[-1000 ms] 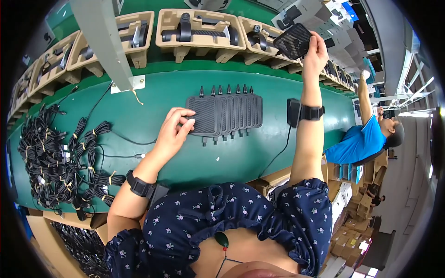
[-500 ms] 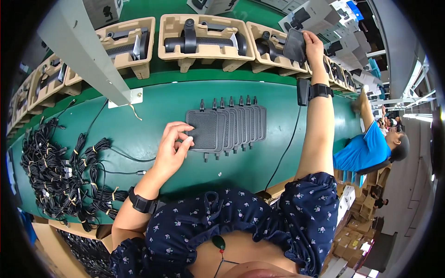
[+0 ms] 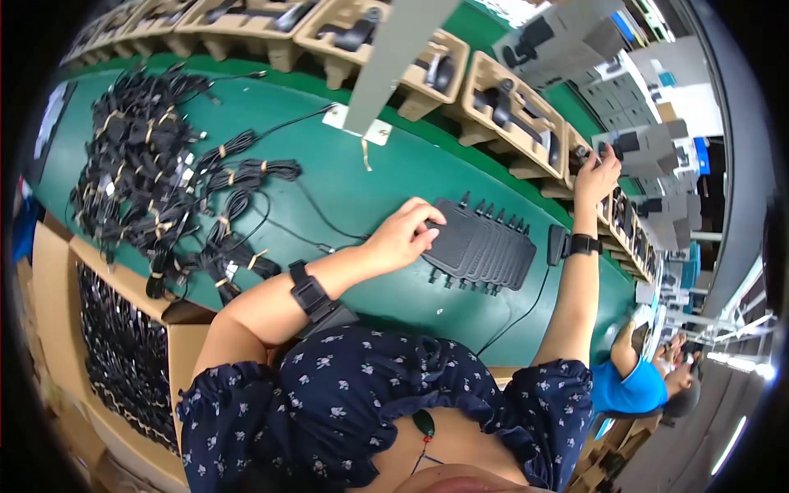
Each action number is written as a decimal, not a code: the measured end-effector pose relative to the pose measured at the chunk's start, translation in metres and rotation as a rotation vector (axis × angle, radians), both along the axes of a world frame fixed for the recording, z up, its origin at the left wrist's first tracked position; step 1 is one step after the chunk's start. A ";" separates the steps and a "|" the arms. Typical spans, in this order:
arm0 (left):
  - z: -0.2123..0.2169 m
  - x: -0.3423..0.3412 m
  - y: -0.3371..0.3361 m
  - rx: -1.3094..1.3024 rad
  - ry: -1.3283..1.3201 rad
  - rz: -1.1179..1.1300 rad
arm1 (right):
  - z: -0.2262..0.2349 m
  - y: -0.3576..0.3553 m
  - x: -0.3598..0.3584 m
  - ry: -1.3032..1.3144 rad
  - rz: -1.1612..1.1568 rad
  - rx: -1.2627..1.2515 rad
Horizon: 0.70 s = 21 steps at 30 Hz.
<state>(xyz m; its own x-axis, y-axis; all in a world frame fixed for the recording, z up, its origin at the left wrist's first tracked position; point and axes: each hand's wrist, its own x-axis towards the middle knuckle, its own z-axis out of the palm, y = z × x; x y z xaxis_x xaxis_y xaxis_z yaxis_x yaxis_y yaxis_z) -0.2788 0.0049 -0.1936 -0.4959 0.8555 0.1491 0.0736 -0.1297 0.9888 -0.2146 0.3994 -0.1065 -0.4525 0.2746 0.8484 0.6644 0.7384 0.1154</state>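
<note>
My left hand (image 3: 407, 236) rests on the near end of a row of several flat black power adapters (image 3: 485, 249) that lie overlapping on the green table (image 3: 353, 189); its fingers curl over the first adapter. My right hand (image 3: 598, 171) reaches far out to a brown pulp tray (image 3: 514, 115) at the back, its fingers on a small black part at the tray's edge. Both wrists wear black bands. A single black adapter (image 3: 556, 244) with a cord lies just right of the row.
A big heap of bundled black cables (image 3: 156, 189) covers the table's left. Cardboard boxes (image 3: 123, 345) with black parts stand at the near left edge. More pulp trays line the back. A grey post (image 3: 403, 57) rises mid-table. A person in blue (image 3: 629, 386) works on the right.
The view has swung, so the cable heap fills the left. My right hand moved down from a black adapter onto the tray's edge. My left hand stays on the adapter row.
</note>
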 end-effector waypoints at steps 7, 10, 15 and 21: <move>-0.014 0.000 -0.011 -0.021 -0.003 0.086 | 0.020 -0.241 -0.102 -0.434 1.140 -0.301; -0.022 0.002 0.009 0.031 0.117 0.030 | 0.013 -0.314 -0.118 -0.820 1.349 -0.175; -0.029 0.002 0.008 0.298 -0.087 -0.146 | -0.026 -0.388 -0.152 -0.925 1.310 -0.279; -0.004 0.002 -0.002 0.159 0.174 -0.079 | -0.032 -0.394 -0.159 -1.130 1.173 -0.422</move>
<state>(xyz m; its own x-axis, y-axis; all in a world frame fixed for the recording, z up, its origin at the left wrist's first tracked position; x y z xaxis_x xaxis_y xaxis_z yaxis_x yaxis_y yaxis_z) -0.2772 0.0028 -0.1973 -0.3830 0.8497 0.3623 0.2247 -0.2947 0.9288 -0.3737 0.0052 -0.1381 -0.8513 -0.5210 -0.0619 -0.5001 0.8414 -0.2047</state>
